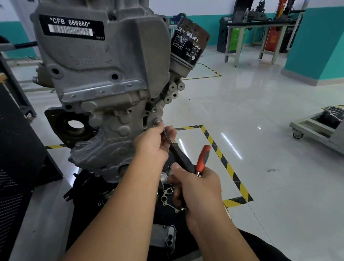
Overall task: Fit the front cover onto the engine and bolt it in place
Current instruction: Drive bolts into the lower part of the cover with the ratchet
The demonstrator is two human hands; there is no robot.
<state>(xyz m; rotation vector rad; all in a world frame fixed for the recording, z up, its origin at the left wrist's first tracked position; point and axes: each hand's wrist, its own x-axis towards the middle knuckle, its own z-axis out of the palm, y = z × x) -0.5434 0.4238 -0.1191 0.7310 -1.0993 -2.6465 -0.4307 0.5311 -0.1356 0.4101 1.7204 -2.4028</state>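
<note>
Front cover [101, 80]: seated against the engine [114, 126], its bolt holes facing the person.
Bolt [158, 121]: at the cover's right edge.
Left hand [153, 144]: grip closed on the driver shaft [167, 137], steadying its tip on the bolt.
Right hand [199, 185]: grip closed round the driver's handle end, a red-handled tool [202, 159] alongside, placed to turn.

This is an automotive workshop, likely a training bay. A bare engine [101, 80] stands mounted on a stand, its oil filter [188, 45] still fitted. The glossy pale floor [268, 137] carries yellow-and-black hazard tape [224, 160] marking work zones (one box surrounds this station). A steel workbench [261, 28] loaded with parts lines the teal-and-white wall [324, 39], beside a wheeled trolley [317, 128].
</note>
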